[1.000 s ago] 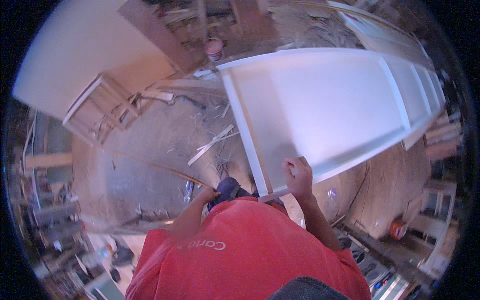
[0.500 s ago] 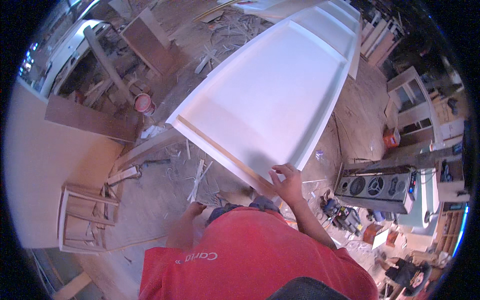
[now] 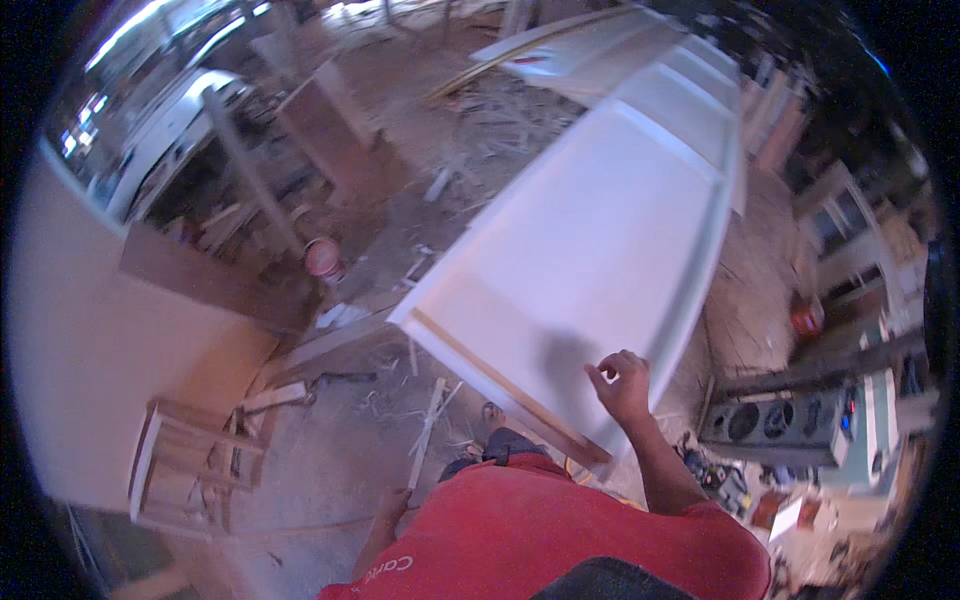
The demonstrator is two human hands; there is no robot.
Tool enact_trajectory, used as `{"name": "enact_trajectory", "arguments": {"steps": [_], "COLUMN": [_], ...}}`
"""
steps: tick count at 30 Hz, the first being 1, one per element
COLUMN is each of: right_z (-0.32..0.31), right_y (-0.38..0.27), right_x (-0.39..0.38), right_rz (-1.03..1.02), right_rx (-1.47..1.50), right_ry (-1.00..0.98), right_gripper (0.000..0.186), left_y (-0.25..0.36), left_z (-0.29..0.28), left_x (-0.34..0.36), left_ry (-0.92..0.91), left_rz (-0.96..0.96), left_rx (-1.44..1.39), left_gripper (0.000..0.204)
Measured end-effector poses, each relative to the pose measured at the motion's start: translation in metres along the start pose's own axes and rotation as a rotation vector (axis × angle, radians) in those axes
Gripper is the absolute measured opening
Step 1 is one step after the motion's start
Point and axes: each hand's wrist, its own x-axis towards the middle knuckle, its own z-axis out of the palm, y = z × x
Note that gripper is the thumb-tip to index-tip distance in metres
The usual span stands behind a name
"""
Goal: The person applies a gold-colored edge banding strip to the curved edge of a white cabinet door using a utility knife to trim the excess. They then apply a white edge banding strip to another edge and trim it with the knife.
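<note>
The right hand (image 3: 622, 385) rests curled, fingertips on the long white panelled door (image 3: 600, 240), smooth-painted with a bare wooden end edge; it grips nothing.

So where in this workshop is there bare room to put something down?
The broad white panel is bare beyond the right hand. The floor between the wooden frame and the left hand is fairly bare. Around the red bucket and the speaker box it is cluttered.
</note>
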Motion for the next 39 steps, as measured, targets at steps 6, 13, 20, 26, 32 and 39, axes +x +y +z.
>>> {"name": "enact_trajectory", "arguments": {"steps": [6, 13, 20, 26, 32, 39], "right_z": [0.082, 0.16, 0.232, 0.255, 0.265, 0.32], "right_y": [-0.099, -0.287, -0.371, -0.388, -0.38, -0.352], "right_x": [0.117, 0.145, 0.181, 0.227, 0.273, 0.363], "right_rz": [-0.286, -0.595, -0.579, -0.278, -0.158, 0.072], "right_rx": [0.359, 0.646, 0.524, 0.387, 0.28, 0.215], "right_ry": [-0.008, -0.195, -0.306, -0.28, -0.208, -0.176], "right_gripper": [0.011, 0.014, 0.014, 0.013, 0.012, 0.016], "left_y": [-0.02, -0.043, -0.06, -0.024, 0.075, 0.211], "left_z": [-0.017, -0.05, -0.202, -0.399, -0.507, -0.512], "left_x": [-0.029, -0.013, 0.067, 0.136, 0.202, 0.302], "left_ry": [0.123, 0.283, 0.242, 0.379, 0.437, 0.223], "left_rz": [-0.008, -0.07, -0.006, 0.298, 0.121, 0.062], "left_rx": [0.304, -0.096, -0.04, 0.002, -0.188, -0.135], "left_gripper": [0.045, 0.044, 0.043, 0.042, 0.044, 0.046]}}
